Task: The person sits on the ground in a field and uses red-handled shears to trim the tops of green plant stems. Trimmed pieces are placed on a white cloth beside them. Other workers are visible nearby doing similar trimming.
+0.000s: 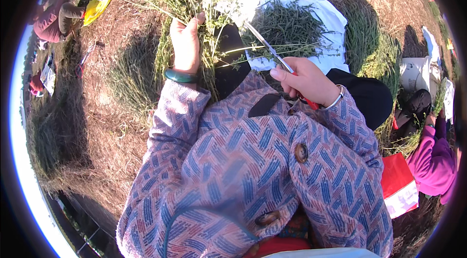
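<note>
My left hand point(188, 40), with a green bangle at the wrist, grips a bunch of leafy green stems point(208, 6) held upright at the upper middle. My right hand point(306, 79) is closed around red-handled scissors point(268, 44), whose blades point up and left toward the bunch. Whether the blades are parted is hard to tell. Two thin cut-looking stems point(251, 48) cross near the blades. Beyond the scissors, a pile of short green sprigs point(284, 28) lies on a white cloth sheet point(337, 20) on the ground.
Heaps of long stems lie left point(135, 71) and right point(383, 53) of me. At the right sits a person in a purple top point(434, 159) near a red and white bag point(399, 181). Another person point(51, 24) is at the upper left by a yellow sheet point(96, 8). Dry straw covers the ground.
</note>
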Action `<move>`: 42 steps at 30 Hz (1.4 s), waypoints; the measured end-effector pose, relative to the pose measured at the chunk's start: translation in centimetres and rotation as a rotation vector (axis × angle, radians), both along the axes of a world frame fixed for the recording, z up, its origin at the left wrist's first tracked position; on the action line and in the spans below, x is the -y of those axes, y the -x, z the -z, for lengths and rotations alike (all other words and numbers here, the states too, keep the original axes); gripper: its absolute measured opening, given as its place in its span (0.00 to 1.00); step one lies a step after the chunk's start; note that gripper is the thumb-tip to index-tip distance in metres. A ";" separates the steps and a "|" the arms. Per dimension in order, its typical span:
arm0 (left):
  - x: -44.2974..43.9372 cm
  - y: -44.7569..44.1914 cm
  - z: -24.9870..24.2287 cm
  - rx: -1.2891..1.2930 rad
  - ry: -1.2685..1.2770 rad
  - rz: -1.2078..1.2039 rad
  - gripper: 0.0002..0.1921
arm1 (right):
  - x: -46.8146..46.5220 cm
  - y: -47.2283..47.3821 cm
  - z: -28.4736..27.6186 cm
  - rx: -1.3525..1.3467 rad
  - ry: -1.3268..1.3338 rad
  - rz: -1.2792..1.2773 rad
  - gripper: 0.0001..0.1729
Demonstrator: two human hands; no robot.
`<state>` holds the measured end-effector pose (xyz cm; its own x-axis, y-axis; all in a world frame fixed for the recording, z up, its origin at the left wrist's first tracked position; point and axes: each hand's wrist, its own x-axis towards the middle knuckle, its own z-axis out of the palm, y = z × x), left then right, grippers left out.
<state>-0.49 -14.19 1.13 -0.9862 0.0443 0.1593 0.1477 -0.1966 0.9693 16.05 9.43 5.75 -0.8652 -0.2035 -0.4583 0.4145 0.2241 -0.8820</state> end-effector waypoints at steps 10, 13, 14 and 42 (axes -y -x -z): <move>-0.5 -0.3 0.1 -0.034 0.092 -0.063 0.10 | 2.3 2.0 2.8 -0.006 0.239 0.011 0.28; -0.4 -0.2 0.2 -0.021 0.098 -0.059 0.09 | 1.2 1.6 2.6 0.056 0.168 0.129 0.27; -0.4 -0.3 0.2 -0.019 0.107 -0.046 0.08 | 0.6 1.6 2.3 0.068 0.055 0.174 0.27; -1.9 -0.9 -0.9 -0.166 0.323 -0.069 0.09 | 2.0 2.2 0.0 -0.109 -0.146 0.086 0.27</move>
<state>0.45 -12.26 2.03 -0.9506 0.0526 0.3058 0.3101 0.1319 0.9415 13.87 7.39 5.72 -0.9228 -0.0649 -0.3799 0.3411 0.3210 -0.8835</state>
